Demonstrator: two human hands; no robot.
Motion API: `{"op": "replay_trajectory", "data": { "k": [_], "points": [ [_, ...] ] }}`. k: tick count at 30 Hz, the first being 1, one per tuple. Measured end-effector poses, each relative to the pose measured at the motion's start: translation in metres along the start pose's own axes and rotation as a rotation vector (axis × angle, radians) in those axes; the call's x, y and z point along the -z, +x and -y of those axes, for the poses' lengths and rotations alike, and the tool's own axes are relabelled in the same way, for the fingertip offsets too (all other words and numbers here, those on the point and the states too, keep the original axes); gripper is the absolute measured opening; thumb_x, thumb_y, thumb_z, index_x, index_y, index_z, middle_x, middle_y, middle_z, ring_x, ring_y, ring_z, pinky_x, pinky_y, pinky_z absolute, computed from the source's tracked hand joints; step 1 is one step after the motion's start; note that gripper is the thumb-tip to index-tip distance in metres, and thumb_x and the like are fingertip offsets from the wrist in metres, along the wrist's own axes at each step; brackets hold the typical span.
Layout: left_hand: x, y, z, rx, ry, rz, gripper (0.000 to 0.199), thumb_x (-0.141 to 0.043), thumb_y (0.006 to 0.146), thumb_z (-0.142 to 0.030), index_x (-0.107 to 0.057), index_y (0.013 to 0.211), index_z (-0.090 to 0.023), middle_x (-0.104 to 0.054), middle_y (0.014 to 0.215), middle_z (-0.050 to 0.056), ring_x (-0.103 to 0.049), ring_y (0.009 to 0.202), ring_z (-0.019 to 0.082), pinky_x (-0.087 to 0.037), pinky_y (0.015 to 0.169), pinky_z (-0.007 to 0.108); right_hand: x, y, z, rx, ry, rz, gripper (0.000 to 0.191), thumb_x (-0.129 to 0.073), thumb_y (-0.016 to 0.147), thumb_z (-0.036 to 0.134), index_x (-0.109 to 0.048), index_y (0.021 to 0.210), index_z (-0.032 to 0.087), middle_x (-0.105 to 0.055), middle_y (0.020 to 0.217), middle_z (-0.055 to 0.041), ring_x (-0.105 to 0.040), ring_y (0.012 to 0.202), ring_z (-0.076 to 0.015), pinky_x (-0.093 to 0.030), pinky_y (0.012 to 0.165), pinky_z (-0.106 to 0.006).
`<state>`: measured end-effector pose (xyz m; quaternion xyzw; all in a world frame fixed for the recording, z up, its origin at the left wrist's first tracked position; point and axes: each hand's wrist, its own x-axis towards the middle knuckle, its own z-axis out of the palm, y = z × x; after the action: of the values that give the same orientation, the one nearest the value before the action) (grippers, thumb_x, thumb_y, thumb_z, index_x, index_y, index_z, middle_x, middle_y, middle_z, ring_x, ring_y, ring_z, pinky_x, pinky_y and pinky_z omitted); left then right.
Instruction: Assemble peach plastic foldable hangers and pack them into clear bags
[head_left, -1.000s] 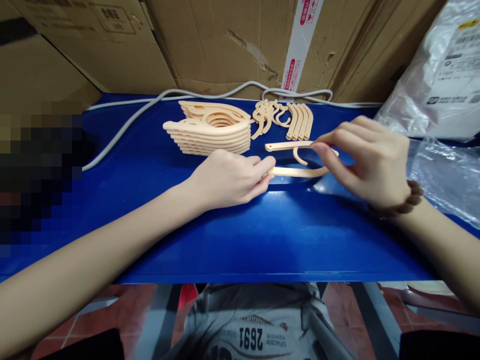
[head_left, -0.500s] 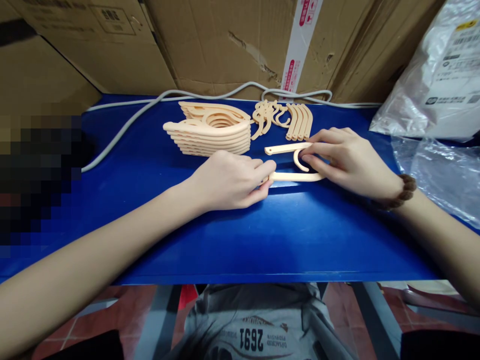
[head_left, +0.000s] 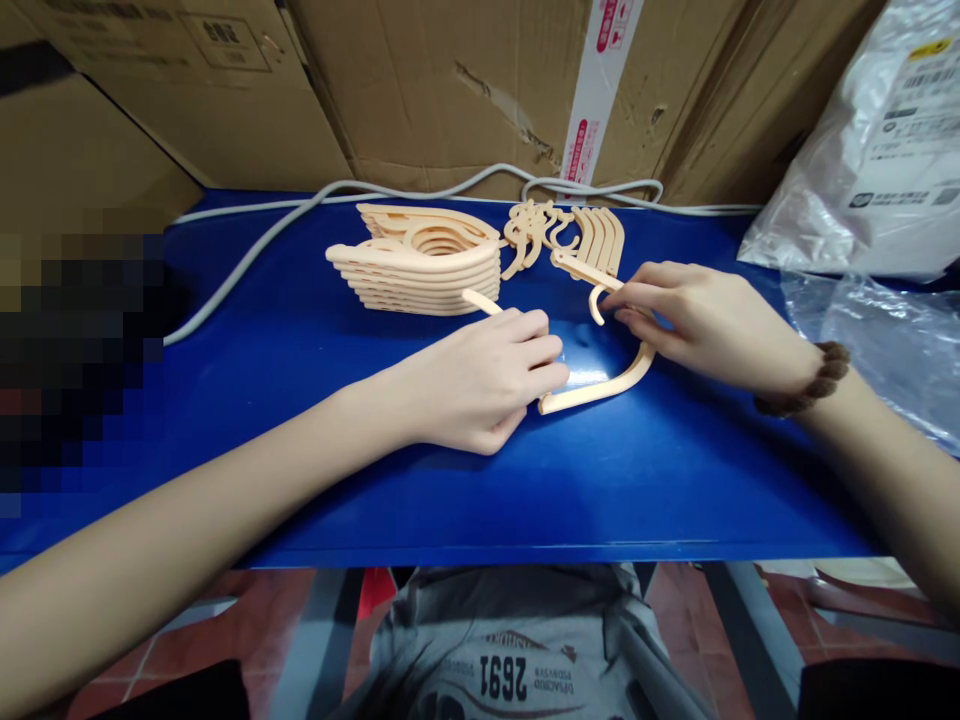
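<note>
My right hand (head_left: 701, 325) is closed around the joint of a cream plastic folding hanger (head_left: 600, 394). Its small curved hook (head_left: 595, 306) shows by my fingertips, with one arm extending toward the back and the other toward the front. My left hand (head_left: 499, 378) is closed on a cream plastic bar (head_left: 480, 301), whose rounded end sticks out past the knuckles. The tip of the hanger's front arm lies right by my left fingers; whether the bar touches it is hidden. Behind my left hand rises a stack of folded cream hangers (head_left: 420, 280).
A pile of loose hooks (head_left: 531, 235) and a row of curved cream bars (head_left: 600, 238) lie at the back of the blue table (head_left: 487, 510). A white cable (head_left: 255, 262) runs before cardboard boxes (head_left: 435, 90). Plastic bags (head_left: 862, 170) are at the right.
The hanger's front arm has swung toward me and its back arm has tilted away. My left hand has shifted right and nearer, and a bar end now shows above it.
</note>
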<state>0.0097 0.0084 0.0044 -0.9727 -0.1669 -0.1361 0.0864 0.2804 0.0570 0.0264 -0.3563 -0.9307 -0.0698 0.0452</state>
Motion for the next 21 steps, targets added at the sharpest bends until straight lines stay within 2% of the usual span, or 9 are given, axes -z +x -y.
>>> {"op": "replay_trajectory", "data": {
  "k": [2, 4, 7, 9, 11, 13, 16, 21],
  "points": [
    [-0.0016, -0.0008, 0.0016, -0.001, 0.000, -0.018, 0.020, -0.045, 0.082, -0.004, -0.062, 0.084, -0.015, -0.065, 0.089, 0.012, -0.057, 0.087, 0.029, -0.051, 0.077, 0.043, 0.0004, -0.0004, -0.0008, -0.011, -0.015, 0.001, 0.037, -0.044, 0.100, 0.031, -0.072, 0.121, 0.018, -0.070, 0.106, -0.0126, -0.065, 0.088, -0.0253, -0.045, 0.071, -0.035],
    [-0.0034, -0.0018, 0.0032, 0.002, 0.000, -0.052, 0.025, -0.043, 0.084, 0.000, -0.064, 0.086, -0.014, -0.067, 0.094, 0.011, -0.059, 0.093, 0.028, -0.053, 0.091, 0.045, 0.0009, -0.0008, -0.0011, -0.015, -0.027, 0.005, 0.038, -0.043, 0.101, 0.032, -0.072, 0.120, 0.018, -0.070, 0.103, -0.0115, -0.065, 0.086, -0.0245, -0.044, 0.070, -0.034],
    [-0.0061, -0.0030, 0.0052, 0.004, -0.005, -0.104, 0.030, -0.042, 0.087, 0.003, -0.066, 0.091, -0.014, -0.069, 0.104, 0.010, -0.061, 0.106, 0.027, -0.045, 0.113, 0.048, 0.0019, -0.0012, -0.0007, -0.023, -0.028, 0.016, 0.038, -0.043, 0.102, 0.035, -0.072, 0.120, 0.017, -0.069, 0.101, -0.0105, -0.065, 0.083, -0.0235, -0.043, 0.068, -0.034],
    [-0.0070, -0.0036, 0.0056, 0.016, -0.014, -0.132, 0.030, -0.042, 0.091, 0.002, -0.067, 0.092, -0.014, -0.069, 0.114, 0.011, -0.060, 0.116, 0.026, -0.042, 0.117, 0.048, 0.0024, -0.0013, -0.0004, -0.032, -0.023, 0.020, 0.038, -0.043, 0.102, 0.036, -0.071, 0.121, 0.018, -0.070, 0.101, -0.0098, -0.064, 0.081, -0.0224, -0.042, 0.067, -0.033],
    [-0.0069, -0.0039, 0.0055, 0.048, -0.029, -0.145, 0.028, -0.043, 0.097, -0.002, -0.068, 0.094, -0.015, -0.067, 0.126, 0.012, -0.059, 0.122, 0.025, -0.046, 0.113, 0.046, 0.0025, -0.0014, -0.0001, -0.038, -0.021, 0.022, 0.038, -0.043, 0.102, 0.037, -0.070, 0.122, 0.020, -0.070, 0.101, -0.0089, -0.064, 0.080, -0.0218, -0.041, 0.066, -0.032],
    [-0.0061, -0.0044, 0.0055, 0.086, -0.036, -0.137, 0.027, -0.044, 0.102, -0.009, -0.069, 0.095, -0.016, -0.065, 0.132, 0.013, -0.062, 0.117, 0.025, -0.051, 0.102, 0.041, 0.0023, -0.0015, 0.0000, -0.039, -0.025, 0.020, 0.038, -0.044, 0.102, 0.037, -0.070, 0.124, 0.020, -0.070, 0.100, -0.0083, -0.065, 0.080, -0.0214, -0.041, 0.065, -0.032],
    [-0.0053, -0.0053, 0.0064, 0.099, -0.028, -0.105, 0.027, -0.045, 0.102, -0.010, -0.070, 0.096, -0.017, -0.069, 0.126, 0.011, -0.065, 0.102, 0.022, -0.051, 0.085, 0.035, 0.0018, -0.0016, 0.0001, -0.033, -0.031, 0.018, 0.037, -0.044, 0.102, 0.036, -0.070, 0.122, 0.020, -0.070, 0.098, -0.0079, -0.064, 0.078, -0.0203, -0.040, 0.064, -0.031],
    [-0.0058, -0.0060, 0.0075, 0.090, -0.022, -0.117, 0.031, -0.042, 0.096, -0.001, -0.069, 0.095, -0.016, -0.072, 0.116, 0.009, -0.065, 0.093, 0.021, -0.048, 0.079, 0.033, 0.0010, -0.0014, 0.0011, -0.043, -0.044, 0.031, 0.038, -0.040, 0.103, 0.035, -0.070, 0.119, 0.019, -0.070, 0.095, -0.0082, -0.063, 0.076, -0.0206, -0.040, 0.062, -0.031]
  ]
}}
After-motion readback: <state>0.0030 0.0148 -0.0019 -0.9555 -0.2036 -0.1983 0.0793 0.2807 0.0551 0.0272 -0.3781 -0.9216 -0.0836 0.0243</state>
